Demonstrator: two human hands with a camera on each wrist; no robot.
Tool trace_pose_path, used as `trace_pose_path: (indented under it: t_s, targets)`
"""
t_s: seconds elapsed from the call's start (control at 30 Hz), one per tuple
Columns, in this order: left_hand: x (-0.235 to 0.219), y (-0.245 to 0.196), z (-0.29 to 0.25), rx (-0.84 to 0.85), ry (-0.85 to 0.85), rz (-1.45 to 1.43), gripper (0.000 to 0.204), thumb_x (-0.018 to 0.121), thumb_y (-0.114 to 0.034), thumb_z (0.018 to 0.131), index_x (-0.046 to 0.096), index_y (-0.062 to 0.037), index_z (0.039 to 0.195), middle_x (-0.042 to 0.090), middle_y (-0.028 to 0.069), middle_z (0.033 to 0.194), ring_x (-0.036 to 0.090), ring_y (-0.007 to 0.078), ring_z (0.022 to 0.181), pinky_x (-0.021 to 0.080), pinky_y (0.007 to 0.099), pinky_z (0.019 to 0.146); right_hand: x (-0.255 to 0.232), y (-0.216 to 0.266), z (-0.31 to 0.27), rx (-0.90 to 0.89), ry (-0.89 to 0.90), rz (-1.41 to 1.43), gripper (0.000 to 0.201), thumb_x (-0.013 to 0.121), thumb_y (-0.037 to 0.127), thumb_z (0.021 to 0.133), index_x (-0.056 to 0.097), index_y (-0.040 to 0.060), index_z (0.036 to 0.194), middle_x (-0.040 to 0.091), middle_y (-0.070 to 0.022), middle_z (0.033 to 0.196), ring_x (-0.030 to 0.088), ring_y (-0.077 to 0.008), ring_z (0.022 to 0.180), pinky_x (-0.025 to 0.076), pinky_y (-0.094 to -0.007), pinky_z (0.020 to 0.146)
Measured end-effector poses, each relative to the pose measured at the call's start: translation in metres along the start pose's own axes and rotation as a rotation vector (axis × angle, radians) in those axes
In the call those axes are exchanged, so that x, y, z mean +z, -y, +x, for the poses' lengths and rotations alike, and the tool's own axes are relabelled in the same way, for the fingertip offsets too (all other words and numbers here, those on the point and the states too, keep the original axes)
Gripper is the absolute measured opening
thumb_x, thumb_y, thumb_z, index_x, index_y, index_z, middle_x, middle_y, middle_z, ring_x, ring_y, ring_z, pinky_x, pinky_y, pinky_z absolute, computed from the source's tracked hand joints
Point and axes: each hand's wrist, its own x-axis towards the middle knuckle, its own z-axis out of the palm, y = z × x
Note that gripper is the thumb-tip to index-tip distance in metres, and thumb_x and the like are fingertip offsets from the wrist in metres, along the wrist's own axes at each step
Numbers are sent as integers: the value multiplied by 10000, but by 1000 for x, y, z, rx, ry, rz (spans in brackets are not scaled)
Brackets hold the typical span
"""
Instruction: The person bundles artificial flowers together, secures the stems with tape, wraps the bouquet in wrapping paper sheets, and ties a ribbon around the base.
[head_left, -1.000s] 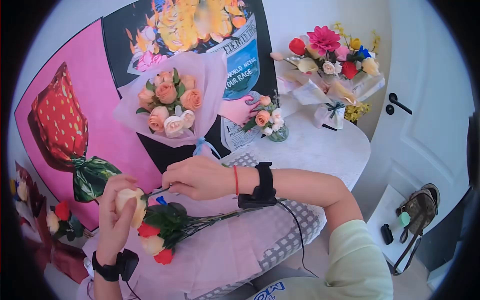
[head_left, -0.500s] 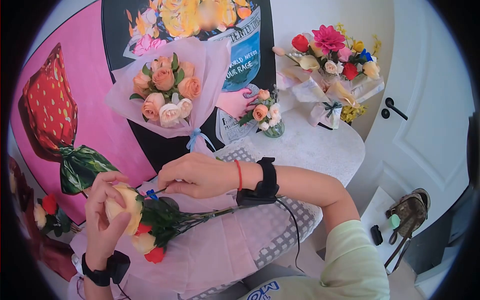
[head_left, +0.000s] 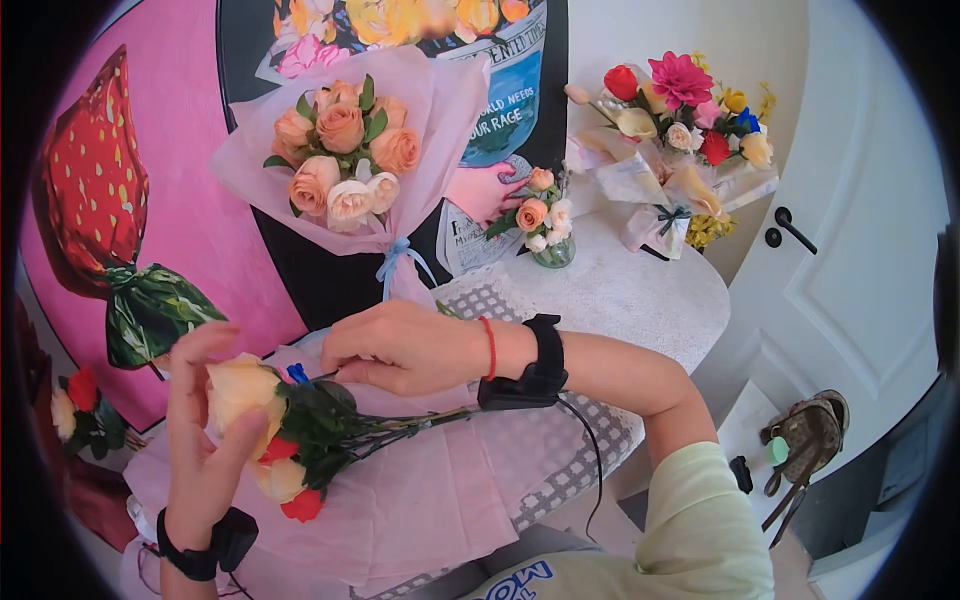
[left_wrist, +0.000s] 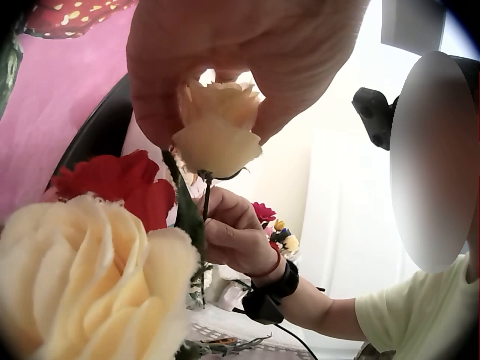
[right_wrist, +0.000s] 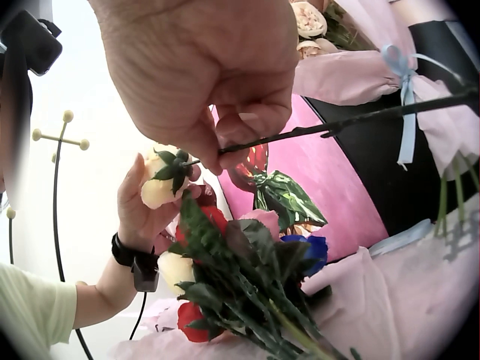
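Observation:
Around the head of a cream rose [head_left: 240,392], the left hand [head_left: 200,440] curves its fingers and thumb. The right hand [head_left: 400,350] pinches that rose's dark stem [right_wrist: 315,129] between thumb and fingertips, a short way below the bloom, as the right wrist view shows. Just under the held rose lies a loose bunch: another cream rose [head_left: 281,481], red flowers [head_left: 302,507], a blue flower [head_left: 297,373] and dark green leaves [head_left: 325,425]. Its stems [head_left: 425,418] point right across pink wrapping paper [head_left: 420,510].
Behind the hands stands a wrapped peach rose bouquet [head_left: 340,150] with a blue ribbon. A small glass vase [head_left: 555,252] of flowers and a large mixed bouquet [head_left: 690,130] are on the white table [head_left: 650,290]. Another bunch [head_left: 85,400] sits at far left.
The head view has shifted a little. The left hand's fingers have spread somewhat, so more of the cream rose shows; the right hand keeps its pinch on the stem.

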Motion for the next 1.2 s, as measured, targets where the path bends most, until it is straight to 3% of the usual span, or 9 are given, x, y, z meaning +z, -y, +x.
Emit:
trace_pose_path:
  t_s: [0.17,0.2,0.27,0.3,0.5,0.67,0.77,0.87,1.2]
  targets:
    - [-9,10,-3,-104,6,-44,572,561,-233,760,321,-25,1236,413,67,1113,430,159,1012,328,290,876,-18,10,-5,174,-66,-6,102,542,80,737,547,7,807,561,-129,752,553,-286,732,429,-344,635]
    - [-12,15,-6,-123,23,-9,556,571,-205,760,334,-34,1233,416,64,1114,426,159,1017,325,292,876,-17,-1,-7,86,-120,3,79,537,66,807,550,13,863,540,-55,718,514,-108,613,399,-245,533]
    - [-17,22,-9,-159,89,102,528,584,-148,754,361,-49,1223,421,59,1109,419,160,1021,322,293,874,-24,5,-8,285,-138,77,96,530,55,820,548,6,901,553,-25,761,501,-64,651,399,-211,556]
    - [-19,24,-10,-173,145,173,516,587,-119,750,375,-55,1216,423,58,1104,416,162,1020,322,293,872,-19,-3,-8,235,-270,116,84,549,77,802,563,16,856,531,-12,627,443,-33,543,376,-204,481]
    - [-20,12,-33,-37,-22,393,286,593,-100,746,518,-23,1011,510,74,958,487,145,896,375,265,778,-14,1,-3,299,-305,299,99,522,63,821,530,-13,884,511,23,697,427,-12,573,347,-171,497]
    - [21,-13,-70,-390,589,-25,283,537,-88,811,493,-20,1083,524,78,1050,534,125,819,424,229,671,-15,4,4,328,-311,329,104,532,85,818,527,-13,853,496,22,682,446,-24,608,359,-178,515]
    - [57,2,-81,-727,545,-535,378,467,-135,860,375,-3,1202,492,117,1140,532,158,942,432,258,782,-16,5,13,232,-336,343,115,534,96,817,525,-15,843,497,16,679,453,-28,613,365,-178,522]
    - [79,18,-73,-1107,117,-949,437,441,-216,892,286,-13,1246,479,145,1167,537,205,965,436,308,861,-19,11,16,226,-325,395,132,539,114,809,531,-12,850,510,10,668,446,-27,564,352,-180,472]
    - [130,50,-66,-1029,-83,-1241,233,487,-275,875,494,-70,986,572,105,986,574,134,809,483,244,725,-10,2,7,242,-282,469,134,493,126,856,510,14,927,495,-6,668,377,-17,425,281,-153,387]
